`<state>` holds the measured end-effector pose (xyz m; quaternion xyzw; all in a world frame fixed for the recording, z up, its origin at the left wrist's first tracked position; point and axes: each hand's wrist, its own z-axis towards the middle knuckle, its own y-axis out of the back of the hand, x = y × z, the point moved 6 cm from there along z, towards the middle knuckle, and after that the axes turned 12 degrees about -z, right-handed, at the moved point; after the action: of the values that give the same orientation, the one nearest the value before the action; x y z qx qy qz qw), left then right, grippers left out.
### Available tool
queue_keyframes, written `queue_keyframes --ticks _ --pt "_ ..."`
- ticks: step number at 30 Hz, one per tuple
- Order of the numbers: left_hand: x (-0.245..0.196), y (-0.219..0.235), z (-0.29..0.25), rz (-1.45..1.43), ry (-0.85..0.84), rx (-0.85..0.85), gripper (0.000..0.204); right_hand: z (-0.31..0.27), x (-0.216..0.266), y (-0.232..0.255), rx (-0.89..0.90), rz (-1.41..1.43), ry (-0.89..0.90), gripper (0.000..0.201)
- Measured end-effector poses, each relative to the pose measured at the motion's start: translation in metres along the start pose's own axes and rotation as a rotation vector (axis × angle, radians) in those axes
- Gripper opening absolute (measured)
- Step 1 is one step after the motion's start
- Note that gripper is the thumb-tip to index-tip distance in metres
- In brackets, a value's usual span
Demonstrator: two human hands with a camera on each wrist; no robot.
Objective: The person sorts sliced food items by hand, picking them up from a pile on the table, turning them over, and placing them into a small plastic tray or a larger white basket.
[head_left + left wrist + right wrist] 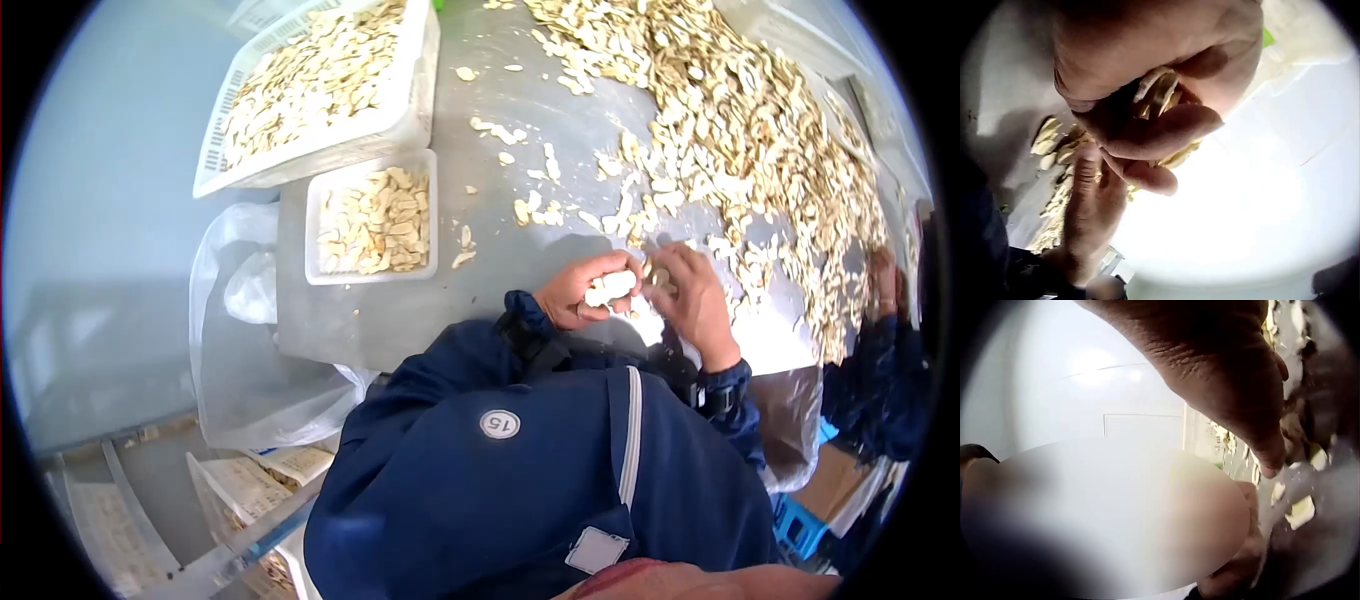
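Note:
In the head view my left hand (pixel 580 288) grips a small bunch of pale dried slices (pixel 612 288), fingers curled round them. The left wrist view shows slices (pixel 1159 94) between its palm and bent fingers. Beside it, my right hand (pixel 697 308) is bent, its fingertips blurred and close to the left fingers, with slices (pixel 660 272) under them. I cannot tell whether the right fingers pinch any. In the right wrist view its thumb and fingers (pixel 1235 394) point down over loose slices (pixel 1300 512) on the grey tabletop (pixel 490 300).
A large heap of slices (pixel 740 120) spreads over the right and far side of the table. To the left stand a small white basket (pixel 433 215) and a larger white basket (pixel 420 110), both holding slices. A clear plastic bag (pixel 215 350) hangs at the left edge. Another person's sleeve (pixel 870 370) is at far right.

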<state>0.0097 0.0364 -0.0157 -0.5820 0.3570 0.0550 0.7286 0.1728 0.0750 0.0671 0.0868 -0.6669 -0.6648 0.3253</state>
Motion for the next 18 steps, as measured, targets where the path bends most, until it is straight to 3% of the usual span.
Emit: queue_keyframes --ticks 2,4,6,7,8,9,10,11,12,14,15,17,18 --pt "-0.026 -0.001 -0.006 -0.605 0.213 -0.159 0.028 -0.004 0.013 -0.001 -0.007 -0.021 0.044 0.051" --pt "-0.082 0.006 -0.010 -0.480 -0.017 -0.154 0.031 -0.007 0.009 -0.007 -0.017 0.029 -0.003 0.050" --pt "-0.176 0.007 -0.017 -0.475 -0.176 -0.004 0.032 -0.012 0.004 -0.010 -0.021 0.026 -0.022 0.049" --pt "-0.228 0.004 -0.023 -0.549 -0.166 0.136 0.034 -0.012 0.005 -0.008 -0.048 0.027 -0.017 0.043" --pt "-0.284 0.001 -0.043 0.129 -0.566 -0.095 0.038 -0.012 0.003 -0.008 -0.062 0.092 -0.030 0.041" --pt "-0.330 0.023 -0.055 -0.073 -0.694 -0.259 0.043 -0.013 -0.001 -0.010 -0.074 0.151 -0.058 0.038" --pt "-0.371 0.005 -0.057 0.229 -0.682 -0.241 0.043 -0.018 -0.008 -0.008 -0.086 0.205 -0.102 0.036" --pt "-0.404 0.014 -0.076 1.156 -0.739 -0.539 0.042 -0.020 -0.017 -0.004 -0.125 0.209 -0.118 0.034" --pt "-0.420 0.013 -0.087 1.381 -0.762 -0.719 0.044 -0.024 -0.026 -0.003 -0.158 0.210 -0.143 0.031" --pt "-0.417 -0.011 -0.095 1.276 -0.873 -1.041 0.051 -0.034 -0.042 0.015 -0.269 0.098 -0.296 0.031" --pt "-0.402 -0.026 -0.094 1.269 -0.914 -1.109 0.054 -0.039 -0.052 0.017 -0.241 0.108 -0.357 0.032" --pt "-0.362 -0.045 -0.086 1.287 -0.912 -1.061 0.053 -0.052 -0.062 0.015 -0.182 0.146 -0.443 0.033" --pt "-0.321 -0.059 -0.072 1.338 -0.831 -0.966 0.045 -0.054 -0.061 0.009 -0.170 0.093 -0.373 0.037"
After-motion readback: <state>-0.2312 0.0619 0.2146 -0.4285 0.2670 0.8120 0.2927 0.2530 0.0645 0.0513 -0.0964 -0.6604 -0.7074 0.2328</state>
